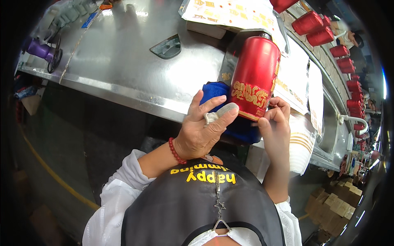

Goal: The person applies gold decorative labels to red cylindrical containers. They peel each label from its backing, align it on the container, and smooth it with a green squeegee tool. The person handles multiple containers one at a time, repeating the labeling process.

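A red metallic bottle (255, 61) with gold dragon-like decoration lies on its side, its dark neck pointing away from me. Blue cloth (213, 91) shows to the left of the bottle and under its near end. My left hand (203, 127) is beside that end with fingers apart; a whitish knitted finger sleeve (223, 111) covers one finger. Whether this hand touches the bottle I cannot tell. At the bottle's lower right edge, my right hand (278, 119) has thumb and fingers bent together. What lies between those fingertips is too small to make out.
A steel worktable (123, 53) carries a dark green quarter-round piece (167, 46) and a purple object (40, 50) at far left. Printed sheets (230, 11) lie at the back. White stacked containers (301, 143) stand at right, near several red bottles (308, 23) and cardboard boxes (337, 201).
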Available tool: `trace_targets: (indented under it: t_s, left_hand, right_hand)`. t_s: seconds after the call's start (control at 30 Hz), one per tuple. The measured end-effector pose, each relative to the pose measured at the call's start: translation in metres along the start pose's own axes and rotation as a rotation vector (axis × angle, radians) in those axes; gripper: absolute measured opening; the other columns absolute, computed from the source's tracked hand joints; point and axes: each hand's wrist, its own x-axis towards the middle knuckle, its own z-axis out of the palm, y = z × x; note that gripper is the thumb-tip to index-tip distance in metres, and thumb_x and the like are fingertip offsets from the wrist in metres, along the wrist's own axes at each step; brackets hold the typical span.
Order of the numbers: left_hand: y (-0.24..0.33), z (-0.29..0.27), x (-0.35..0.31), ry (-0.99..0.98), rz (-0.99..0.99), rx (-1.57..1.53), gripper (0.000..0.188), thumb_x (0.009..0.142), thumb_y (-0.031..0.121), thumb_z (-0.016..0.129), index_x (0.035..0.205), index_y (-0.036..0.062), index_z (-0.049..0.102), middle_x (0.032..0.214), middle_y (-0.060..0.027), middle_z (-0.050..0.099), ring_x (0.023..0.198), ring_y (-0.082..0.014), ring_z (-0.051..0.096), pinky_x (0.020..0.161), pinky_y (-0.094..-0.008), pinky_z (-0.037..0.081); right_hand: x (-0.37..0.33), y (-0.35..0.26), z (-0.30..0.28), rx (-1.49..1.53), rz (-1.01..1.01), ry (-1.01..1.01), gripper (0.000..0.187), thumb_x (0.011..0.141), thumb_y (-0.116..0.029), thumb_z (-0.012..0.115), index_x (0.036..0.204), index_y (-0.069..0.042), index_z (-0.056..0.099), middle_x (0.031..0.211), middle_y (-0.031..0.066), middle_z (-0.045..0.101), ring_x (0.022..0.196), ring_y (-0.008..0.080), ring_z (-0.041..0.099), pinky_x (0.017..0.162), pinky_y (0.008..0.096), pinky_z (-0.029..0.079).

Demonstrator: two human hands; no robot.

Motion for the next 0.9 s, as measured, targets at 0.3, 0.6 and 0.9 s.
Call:
trace_targets:
  t_s: [0.3, 0.6, 0.9]
  left_hand:
    - [-0.016, -0.014, 0.008, 0.000, 0.096, 0.084, 0.032, 0.094, 0.006, 0.065, 0.126, 0.0047, 0.067, 0.119, -0.0093, 0.070, 0.119, -0.0269, 0.060, 0.122, -0.0498, 0.027]
    - [-0.014, 0.002, 0.036, -0.070, -0.338, -0.089, 0.060, 0.103, 0.048, 0.053, 0.139, 0.0011, 0.047, 0.132, -0.0189, 0.058, 0.115, -0.0347, 0.051, 0.106, -0.0456, 0.034]
    - [-0.028, -0.001, 0.030, -0.151, -0.298, -0.183, 0.062, 0.100, 0.050, 0.057, 0.142, 0.0059, 0.047, 0.140, -0.0194, 0.055, 0.118, -0.0348, 0.051, 0.108, -0.0451, 0.031]
  right_hand:
    - [0.005, 0.001, 0.003, 0.209, 0.021, -0.026, 0.030, 0.093, -0.027, 0.075, 0.084, -0.004, 0.058, 0.123, 0.0139, 0.045, 0.102, 0.0201, 0.050, 0.082, 0.0298, 0.045]
    - [0.002, 0.005, 0.002, 0.179, 0.053, -0.028, 0.030, 0.091, -0.026, 0.076, 0.082, -0.004, 0.058, 0.123, 0.0153, 0.048, 0.108, 0.0233, 0.051, 0.089, 0.0341, 0.045]
    - [0.003, 0.004, 0.000, 0.057, 0.025, -0.025, 0.031, 0.090, -0.027, 0.077, 0.081, -0.004, 0.058, 0.121, 0.0171, 0.049, 0.116, 0.0273, 0.048, 0.100, 0.0413, 0.040]
